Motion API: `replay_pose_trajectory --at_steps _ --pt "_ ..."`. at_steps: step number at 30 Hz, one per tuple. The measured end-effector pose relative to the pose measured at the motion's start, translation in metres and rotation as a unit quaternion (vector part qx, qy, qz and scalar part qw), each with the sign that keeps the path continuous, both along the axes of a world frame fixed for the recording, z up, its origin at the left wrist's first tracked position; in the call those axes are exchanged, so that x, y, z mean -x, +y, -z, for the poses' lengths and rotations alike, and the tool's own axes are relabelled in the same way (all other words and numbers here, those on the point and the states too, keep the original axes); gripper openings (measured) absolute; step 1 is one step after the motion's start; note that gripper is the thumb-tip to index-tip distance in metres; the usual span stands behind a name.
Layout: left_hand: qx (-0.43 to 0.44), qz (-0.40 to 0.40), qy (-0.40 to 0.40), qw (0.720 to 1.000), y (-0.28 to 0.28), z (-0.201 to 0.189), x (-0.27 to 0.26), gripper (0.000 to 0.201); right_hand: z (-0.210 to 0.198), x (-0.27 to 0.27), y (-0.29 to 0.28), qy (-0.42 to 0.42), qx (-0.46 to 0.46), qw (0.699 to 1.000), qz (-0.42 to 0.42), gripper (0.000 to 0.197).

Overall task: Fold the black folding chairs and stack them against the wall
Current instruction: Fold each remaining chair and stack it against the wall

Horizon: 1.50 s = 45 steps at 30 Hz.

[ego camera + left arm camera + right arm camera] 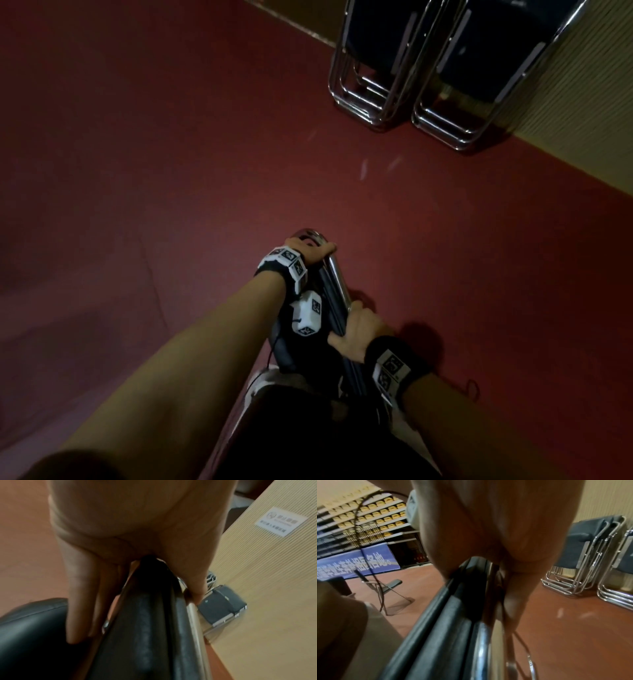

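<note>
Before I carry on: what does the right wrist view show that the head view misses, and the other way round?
Only the right wrist view shows an unfolded black folding chair standing out on the floor, with a blue banner and rows of yellow seats behind it. Only the head view shows both hands together, left hand and right hand, each with a grip on the folded black chrome-framed chair. Both show that chair, the red floor and the two stacks of folded chairs at the wall.

Bare forearms, black wristbands (394,356) carrying white marker-printed camera blocks (307,317), thin black cable (366,534), dark shorts (325,442).
</note>
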<state>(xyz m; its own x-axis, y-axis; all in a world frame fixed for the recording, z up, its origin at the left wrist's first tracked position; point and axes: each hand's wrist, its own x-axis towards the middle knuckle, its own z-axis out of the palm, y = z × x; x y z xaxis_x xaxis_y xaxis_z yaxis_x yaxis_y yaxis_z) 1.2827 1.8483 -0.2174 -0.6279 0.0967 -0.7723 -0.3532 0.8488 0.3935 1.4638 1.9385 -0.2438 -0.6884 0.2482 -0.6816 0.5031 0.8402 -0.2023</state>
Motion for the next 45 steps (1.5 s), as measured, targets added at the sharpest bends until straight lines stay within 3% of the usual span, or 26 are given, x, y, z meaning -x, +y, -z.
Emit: replay_pose_trajectory --at_steps 2,7,11,13,14,16,17,19,21,25,29,36,41,45 --pt "-0.005 -0.01 0.012 1.0 0.025 -0.01 0.016 0.099 -0.009 0.021 0.023 0.02 -0.005 1.0 -0.006 0.078" --pt "-0.017 -0.04 0.019 0.999 0.108 -0.009 0.08 0.144 -0.021 0.077 0.097 0.04 -0.029 0.999 0.018 0.083" --pt "-0.042 -0.039 0.027 0.998 0.141 -0.023 0.109 0.139 -0.019 0.118 0.125 0.039 -0.047 0.998 0.033 0.088" --pt "-0.049 -0.021 0.036 0.998 0.173 -0.014 0.155 0.14 -0.012 0.163 0.156 0.024 -0.071 0.997 0.013 0.089" --pt "-0.042 -0.009 0.039 0.998 0.176 -0.011 0.153 0.139 -0.017 0.163 0.158 0.033 -0.057 0.998 0.023 0.087" --pt "-0.044 0.009 0.049 0.998 0.214 0.007 0.216 0.134 -0.006 0.217 0.196 0.09 -0.068 0.993 0.037 0.076" --pt "-0.043 0.016 0.042 0.998 0.214 0.009 0.218 0.131 -0.007 0.217 0.199 0.108 -0.046 0.992 0.055 0.069" --pt "-0.059 0.031 0.02 0.998 0.253 0.02 0.282 0.129 0.002 0.268 0.236 0.053 -0.017 0.994 0.089 0.066" --pt "-0.068 0.033 -0.008 0.997 0.264 0.023 0.313 0.13 0.0 0.292 0.251 0.003 -0.001 0.999 0.047 0.082" --pt "-0.085 -0.016 -0.038 0.996 0.294 0.031 0.372 0.137 -0.009 0.346 0.285 0.002 -0.023 0.999 0.029 0.081" --pt "-0.076 -0.026 -0.052 0.995 0.314 0.05 0.392 0.133 -0.01 0.371 0.297 -0.006 -0.04 0.999 0.02 0.079" --pt "-0.073 0.002 -0.035 0.997 0.39 0.054 0.443 0.129 0.022 0.415 0.378 -0.014 -0.027 0.998 0.051 0.078" --pt "-0.092 -0.053 -0.032 0.994 0.432 0.063 0.454 0.128 0.014 0.429 0.411 -0.026 -0.02 0.998 0.045 0.078" --pt "-0.075 -0.064 -0.013 0.995 0.491 0.079 0.478 0.146 0.011 0.446 0.476 -0.005 -0.017 1.0 0.013 0.077"
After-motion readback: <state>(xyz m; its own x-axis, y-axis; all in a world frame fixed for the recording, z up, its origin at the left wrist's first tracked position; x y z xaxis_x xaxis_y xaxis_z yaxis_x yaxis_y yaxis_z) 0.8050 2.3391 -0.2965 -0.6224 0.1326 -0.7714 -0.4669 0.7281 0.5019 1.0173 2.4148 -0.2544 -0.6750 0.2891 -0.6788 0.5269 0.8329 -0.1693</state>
